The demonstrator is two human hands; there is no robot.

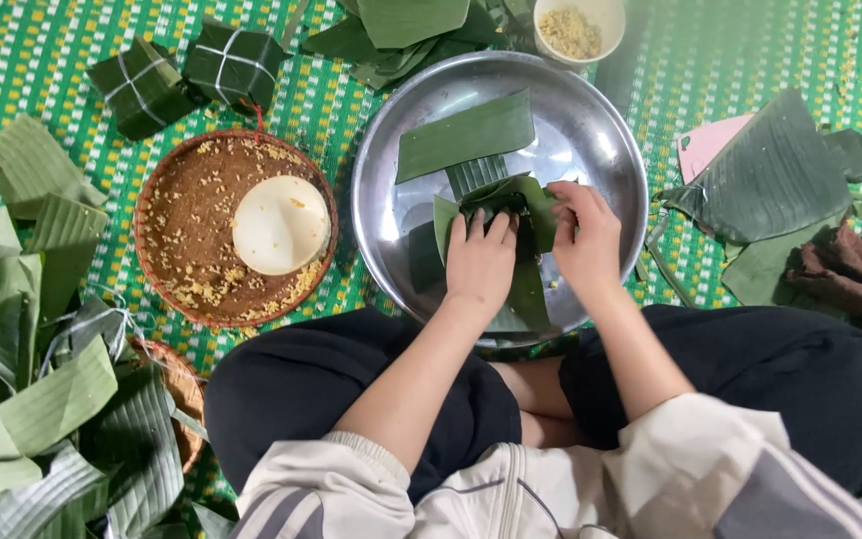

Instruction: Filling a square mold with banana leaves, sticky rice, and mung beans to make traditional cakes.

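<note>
**Both hands press a leaf parcel in the metal basin**

The left hand (481, 262) lies flat, fingers (478, 228) nearly straight and close together, pressing the folded leaf parcel (501, 205). The right hand (585, 236) curls its fingers onto the parcel's right edge, gripping the fold (fingertips partly hidden). The parcel sits between both hands inside the metal basin (591, 120).

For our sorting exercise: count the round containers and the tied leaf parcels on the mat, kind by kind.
Metal basin: 1
Woven tray: 1
Small bowls: 2
Tied leaf parcels: 2
Total: 6
</note>
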